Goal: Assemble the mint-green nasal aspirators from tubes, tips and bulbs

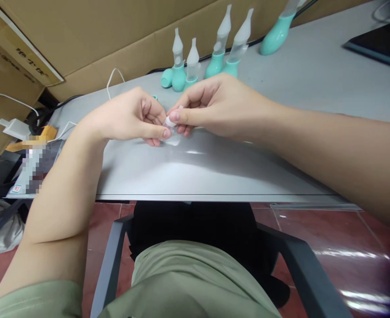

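Observation:
A small clear plastic tube (166, 130) with a white part at its upper end sits between my two hands, just over the grey table. It resembles the clear tubes of the nasal aspirators standing behind. My left hand (138, 115) is closed, thumb and fingers gripping the tube's clear body. With thumb and fingertips, my right hand (214, 106) pinches the white part; my fingers cover much of it. Behind my hands stand several nasal aspirators (179, 78) with teal bulbs, clear tubes and white pointed tips. A loose teal bulb (166, 78) lies at the left of that row.
Cardboard (131, 35) walls the back of the grey table (188, 176). Another aspirator (277, 35) leans at the back right, near a dark flat device (380, 44). A white charger (16, 129) and cables lie left. Chair armrests (301, 260) flank my lap.

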Demonstrator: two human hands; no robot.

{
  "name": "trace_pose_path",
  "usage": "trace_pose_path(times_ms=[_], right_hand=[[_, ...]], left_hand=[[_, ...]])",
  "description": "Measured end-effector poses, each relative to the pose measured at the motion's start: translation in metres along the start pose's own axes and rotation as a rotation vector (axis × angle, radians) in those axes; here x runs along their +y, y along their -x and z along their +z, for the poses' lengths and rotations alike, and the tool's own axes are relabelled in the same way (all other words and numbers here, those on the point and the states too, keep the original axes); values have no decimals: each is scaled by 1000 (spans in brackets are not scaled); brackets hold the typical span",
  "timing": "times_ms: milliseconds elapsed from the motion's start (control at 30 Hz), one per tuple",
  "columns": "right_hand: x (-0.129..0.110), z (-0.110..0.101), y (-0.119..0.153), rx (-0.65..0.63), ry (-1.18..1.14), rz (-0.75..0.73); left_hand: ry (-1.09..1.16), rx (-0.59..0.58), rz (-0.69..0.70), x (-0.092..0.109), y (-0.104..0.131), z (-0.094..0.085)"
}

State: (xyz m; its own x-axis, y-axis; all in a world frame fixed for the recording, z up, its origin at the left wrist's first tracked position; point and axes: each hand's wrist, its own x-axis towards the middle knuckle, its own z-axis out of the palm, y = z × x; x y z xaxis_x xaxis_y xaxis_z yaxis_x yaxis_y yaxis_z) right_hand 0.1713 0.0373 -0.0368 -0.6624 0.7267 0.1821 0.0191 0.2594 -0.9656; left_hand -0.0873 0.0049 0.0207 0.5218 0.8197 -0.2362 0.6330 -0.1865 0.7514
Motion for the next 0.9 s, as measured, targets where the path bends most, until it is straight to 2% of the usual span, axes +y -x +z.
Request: trace_pose_path(times_ms=[233,400,633,800,900], right_hand=[[8,-4,-1,-41,-62,8],[9,-3,-1,-64,-97,20],[11,0,-3,-79,-230,84],[8,-1,-4,-123,-301,144],[3,-1,-4,-81,-311,184]], left_hand=[[-76,-13,107,-4,-3,-2],[-22,-79,81,-5,-3,-6],[-42,-101,67,-2,0,-9],[42,-123,94,-6,3,-9],[74,-173,67,-3,7,-12]])
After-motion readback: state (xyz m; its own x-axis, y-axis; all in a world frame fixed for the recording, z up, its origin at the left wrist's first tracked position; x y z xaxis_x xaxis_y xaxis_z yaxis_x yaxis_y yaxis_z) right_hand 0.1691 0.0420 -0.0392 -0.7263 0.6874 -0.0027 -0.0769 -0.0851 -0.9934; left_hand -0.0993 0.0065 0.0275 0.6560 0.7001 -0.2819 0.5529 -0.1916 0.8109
